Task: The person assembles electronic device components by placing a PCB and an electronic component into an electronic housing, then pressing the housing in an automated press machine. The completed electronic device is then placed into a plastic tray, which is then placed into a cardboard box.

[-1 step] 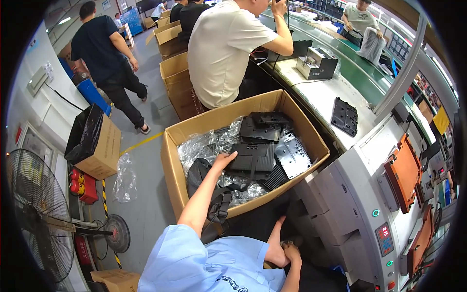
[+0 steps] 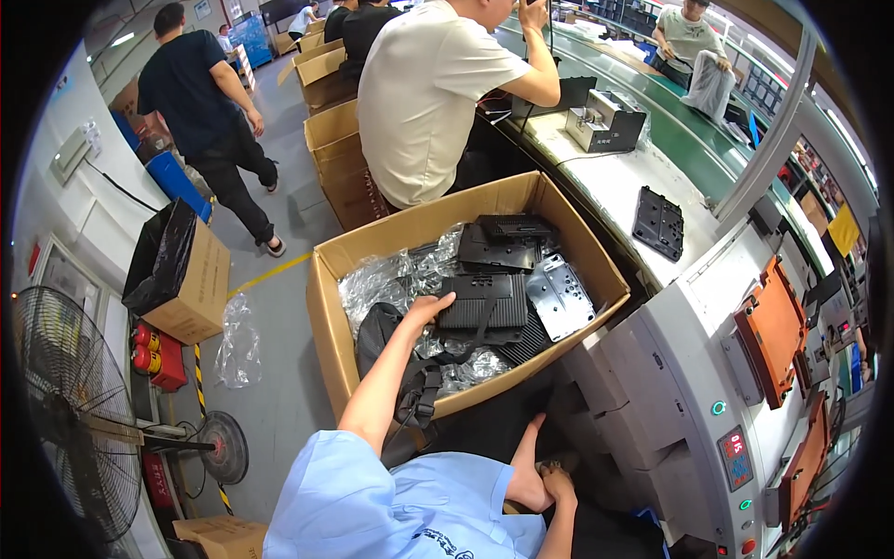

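Note:
My left hand [image 2: 428, 309] reaches into a large cardboard box [image 2: 328, 326], its thumb and fingers closed on the left edge of a black ribbed metal housing [image 2: 470, 317]. A black strap [image 2: 484, 326] lies across that housing. Around it are a silvery metal plate with holes [image 2: 561, 300], more black housings [image 2: 503, 247] and crumpled clear plastic [image 2: 377, 289]. Near the box's front, a black bag with a buckled strap [image 2: 424, 391] partly covers the contents. Low in the view, my right hand [image 2: 559, 486] is curled beside bare skin, perhaps a foot; what its fingers hold is hidden.
A workbench [image 2: 615, 182] with a black perforated plate [image 2: 658, 222] stands right of the box. Nearer is a grey machine [image 2: 689, 373] with orange fixtures [image 2: 773, 331]. At left are a standing fan [image 2: 70, 410] and a lined carton [image 2: 191, 279]. A person in a pale shirt [image 2: 424, 93] sits beyond.
The ribbed housing under my left hand has tilted slightly, showing its ribs more clearly. A person in dark clothes at the far left has shifted slightly while walking.

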Available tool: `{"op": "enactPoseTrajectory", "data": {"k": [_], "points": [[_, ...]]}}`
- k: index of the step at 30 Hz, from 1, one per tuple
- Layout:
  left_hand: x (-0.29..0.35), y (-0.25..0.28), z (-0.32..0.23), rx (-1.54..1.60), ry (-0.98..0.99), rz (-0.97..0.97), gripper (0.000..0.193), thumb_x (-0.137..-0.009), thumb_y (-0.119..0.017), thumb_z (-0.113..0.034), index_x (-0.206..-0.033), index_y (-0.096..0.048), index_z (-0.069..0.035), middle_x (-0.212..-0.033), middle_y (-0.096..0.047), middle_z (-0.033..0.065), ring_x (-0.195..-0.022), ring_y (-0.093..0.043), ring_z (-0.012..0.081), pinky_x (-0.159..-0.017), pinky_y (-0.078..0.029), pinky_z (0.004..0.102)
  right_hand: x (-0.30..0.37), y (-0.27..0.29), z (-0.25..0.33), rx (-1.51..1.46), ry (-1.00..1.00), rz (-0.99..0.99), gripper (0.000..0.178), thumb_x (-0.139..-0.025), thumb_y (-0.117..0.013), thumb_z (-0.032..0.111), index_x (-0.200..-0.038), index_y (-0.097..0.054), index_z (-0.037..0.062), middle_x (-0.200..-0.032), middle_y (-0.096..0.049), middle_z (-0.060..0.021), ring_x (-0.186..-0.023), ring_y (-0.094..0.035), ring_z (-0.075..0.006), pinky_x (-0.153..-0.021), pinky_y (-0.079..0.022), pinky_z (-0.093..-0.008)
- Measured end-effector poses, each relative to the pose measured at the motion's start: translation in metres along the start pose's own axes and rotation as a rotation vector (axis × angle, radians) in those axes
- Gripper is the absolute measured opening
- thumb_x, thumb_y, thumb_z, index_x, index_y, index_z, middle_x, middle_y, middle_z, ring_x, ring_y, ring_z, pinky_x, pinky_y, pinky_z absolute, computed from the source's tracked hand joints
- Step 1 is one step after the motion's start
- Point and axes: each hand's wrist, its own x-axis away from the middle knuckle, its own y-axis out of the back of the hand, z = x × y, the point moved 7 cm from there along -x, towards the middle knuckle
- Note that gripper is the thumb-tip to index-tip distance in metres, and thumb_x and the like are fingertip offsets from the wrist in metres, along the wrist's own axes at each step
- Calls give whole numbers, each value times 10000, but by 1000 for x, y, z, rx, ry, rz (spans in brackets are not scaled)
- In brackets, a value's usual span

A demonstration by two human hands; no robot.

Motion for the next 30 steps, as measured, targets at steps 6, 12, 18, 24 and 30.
{"op": "enactPoseTrajectory", "data": {"k": [6, 12, 18, 24, 30], "points": [[59, -50, -67, 392, -3, 166, 419, -770, -737, -311, -1001, -571, -3, -845, -624, 37, -714, -586, 109, -608, -450, 240, -9, -6, -9, -4, 39, -23, 445, -932, -363, 348, -1137, -614, 42, -1214, -551, -205, -1149, -504, -365, -989, -379, -397], [68, -23, -118, 355, -336, -88, 468, -732, -744, -161, -1086, -536, 62, -956, -629, 127, -848, -608, 167, -746, -482, 269, -2, 0, -4, -4, 14, -54, 460, -932, -356, 364, -1167, -595, 48, -1216, -549, -205, -1143, -511, -361, -975, -391, -406], [102, 31, -142, 760, -494, -138, 358, -803, -668, -106, -1119, -555, 19, -1030, -632, 80, -936, -605, 155, -813, -486, 287, 10, 4, 3, 76, 65, -229, 439, -933, -363, 363, -1012, -651, 42, -1030, -627, -217, -967, -593, -397, -850, -463, -461], [93, 0, -116, 1357, -292, 117, 421, -756, -707, -171, -1121, -562, -20, -1133, -621, 117, -1035, -593, 246, -945, -457, 394, 34, 37, 15, 249, 47, -571, 453, -938, -389, 390, -816, -649, 39, -758, -659, -203, -732, -653, -374, -677, -515, -465], [90, -74, -99, 1611, -86, 304, 377, -768, -656, -74, -1114, -531, 10, -1104, -603, 144, -1038, -573, 290, -948, -459, 459, 20, 46, -11, 398, 94, -698, 432, -898, -452, 437, -896, -576, 23, -1010, -619, -210, -950, -598, -385, -815, -466, -475]]}}
